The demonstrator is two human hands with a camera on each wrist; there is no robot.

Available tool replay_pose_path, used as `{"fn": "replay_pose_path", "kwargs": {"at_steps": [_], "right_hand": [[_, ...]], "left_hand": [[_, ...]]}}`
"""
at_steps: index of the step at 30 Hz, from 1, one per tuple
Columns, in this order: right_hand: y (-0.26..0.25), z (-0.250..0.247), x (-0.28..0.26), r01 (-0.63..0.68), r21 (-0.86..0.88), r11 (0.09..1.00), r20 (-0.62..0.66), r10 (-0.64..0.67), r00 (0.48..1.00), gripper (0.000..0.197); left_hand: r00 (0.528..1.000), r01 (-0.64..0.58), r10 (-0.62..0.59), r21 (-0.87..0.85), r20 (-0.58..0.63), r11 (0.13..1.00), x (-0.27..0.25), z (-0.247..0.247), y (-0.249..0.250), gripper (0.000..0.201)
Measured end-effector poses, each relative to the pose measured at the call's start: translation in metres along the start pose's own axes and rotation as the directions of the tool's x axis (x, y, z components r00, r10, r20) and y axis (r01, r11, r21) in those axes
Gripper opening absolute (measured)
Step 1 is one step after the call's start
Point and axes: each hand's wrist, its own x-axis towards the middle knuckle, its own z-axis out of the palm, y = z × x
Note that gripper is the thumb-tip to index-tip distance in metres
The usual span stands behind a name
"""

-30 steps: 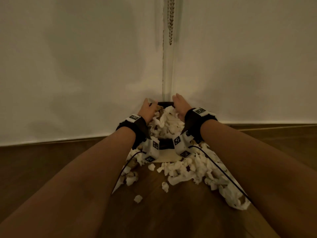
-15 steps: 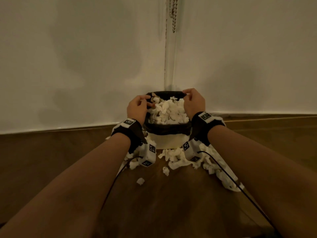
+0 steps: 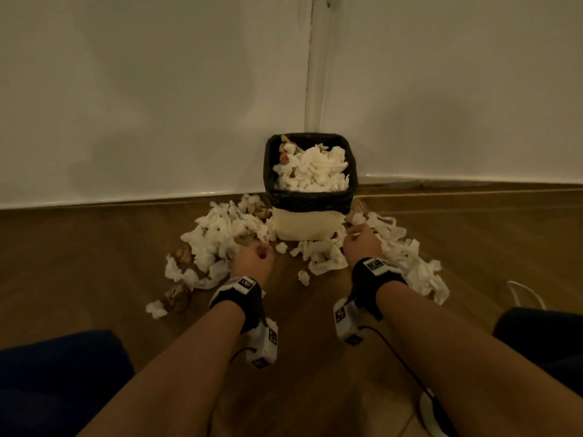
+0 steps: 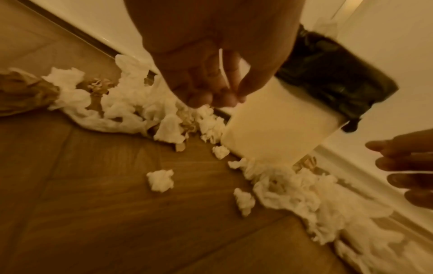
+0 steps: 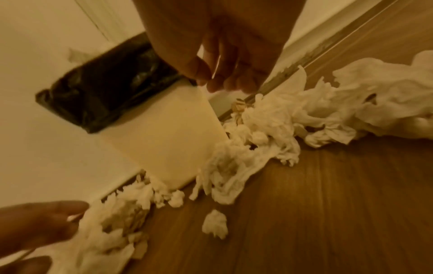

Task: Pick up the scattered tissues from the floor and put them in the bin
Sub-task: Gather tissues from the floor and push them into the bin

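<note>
My left hand (image 3: 253, 259) hangs low over the wooden floor (image 3: 94, 263), fingers loosely curled, holding nothing. My right hand (image 3: 361, 244) reaches down likewise, fingers relaxed and empty, at the edge of the scattered tissues (image 3: 220, 234). Just beyond them, the cream bin (image 3: 309, 227) stands upright in the corner, its black liner (image 3: 310, 201) heaped with tissue.

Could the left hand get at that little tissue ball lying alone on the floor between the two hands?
Probably yes. The tissue ball lies on bare floor beside the left hand, which holds nothing, and nothing stands between them.
</note>
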Motion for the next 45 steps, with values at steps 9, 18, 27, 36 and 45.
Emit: {"fn": "replay_pose_path", "kwargs": {"at_steps": [9, 18, 27, 36, 45], "right_hand": [[0.029, 0.045, 0.001, 0.089, -0.415, 0.905, 0.351, 0.069, 0.934, 0.042], [0.035, 0.075, -0.008, 0.071, -0.409, 0.910, 0.277, 0.050, 0.959, 0.082], [0.028, 0.097, -0.010, 0.106, -0.417, 0.903, 0.301, 0.027, 0.953, 0.080], [0.036, 0.112, -0.006, 0.279, -0.564, 0.777, 0.351, -0.080, 0.933, 0.056], [0.047, 0.109, 0.006, 0.256, -0.301, 0.919, 0.441, -0.104, 0.891, 0.024]], "left_hand": [[0.928, 0.133, -0.258, 0.410, 0.267, 0.902, -0.010, 0.030, -0.058, 0.038], [0.956, 0.078, -0.165, 0.333, 0.242, 0.940, -0.002, 0.048, -0.068, 0.021], [0.986, -0.081, 0.033, 0.296, 0.164, 0.952, 0.001, 0.045, -0.065, 0.028], [0.991, 0.033, 0.037, 0.505, -0.127, 0.863, 0.015, 0.028, -0.065, 0.047], [0.990, 0.134, -0.105, 0.434, -0.092, 0.891, 0.039, 0.014, -0.076, 0.032]]}}
